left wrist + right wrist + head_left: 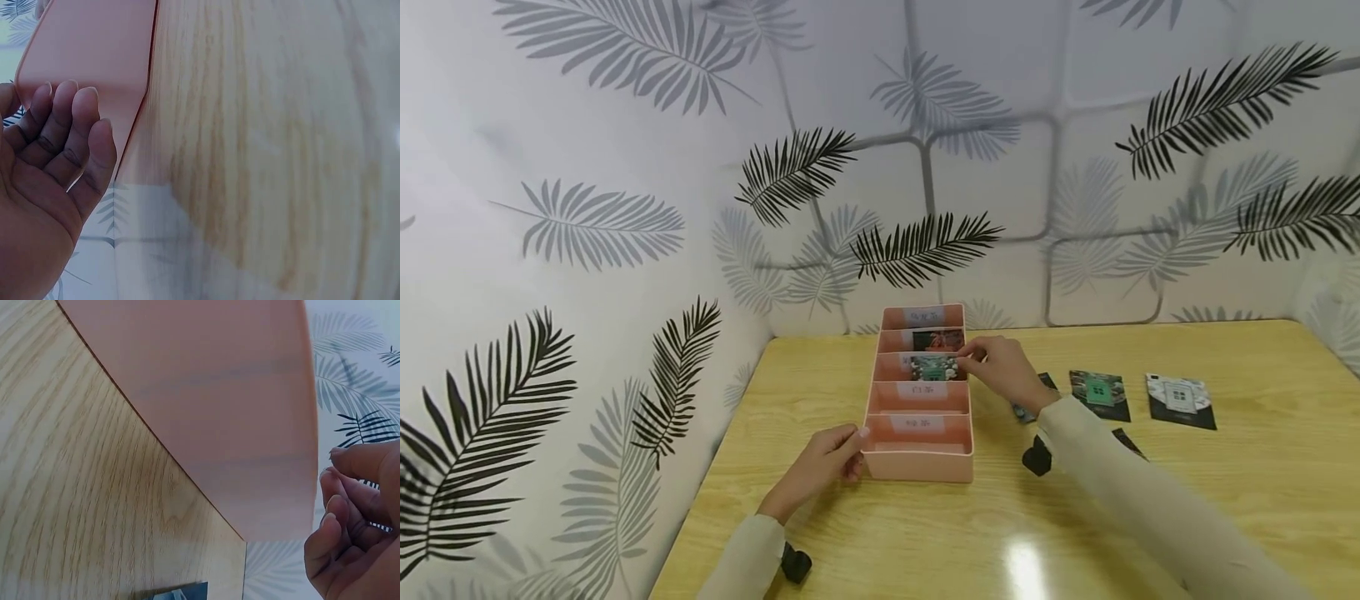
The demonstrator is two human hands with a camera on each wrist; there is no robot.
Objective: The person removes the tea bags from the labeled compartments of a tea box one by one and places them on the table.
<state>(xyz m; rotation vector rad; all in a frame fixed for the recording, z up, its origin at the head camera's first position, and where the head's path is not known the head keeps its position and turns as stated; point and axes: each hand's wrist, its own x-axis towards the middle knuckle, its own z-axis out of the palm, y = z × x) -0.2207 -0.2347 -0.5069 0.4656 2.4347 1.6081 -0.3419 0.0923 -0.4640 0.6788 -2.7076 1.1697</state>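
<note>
A pink box (917,467) with several compartments in a row stands on the table. At its near left corner my left hand (822,460) grips it, thumb on the rim and fingers against the outer wall, as the left wrist view also shows. My right hand (1003,364) is at the right rim, its thumb and forefinger pinching the corner of a green-and-white tea bag packet (931,368) in the middle compartment. Behind that, a dark red tea bag packet (938,340) sits in another compartment. In the right wrist view the box wall hides the pinched packet.
On the wooden table (865,542), right of the box, lie a green-and-black packet (1099,393) and a white-and-black packet (1180,400). A dark packet (1024,412) is partly hidden by my right hand, another (1127,443) by the sleeve. A leaf-patterned wall covering (985,275) stands behind.
</note>
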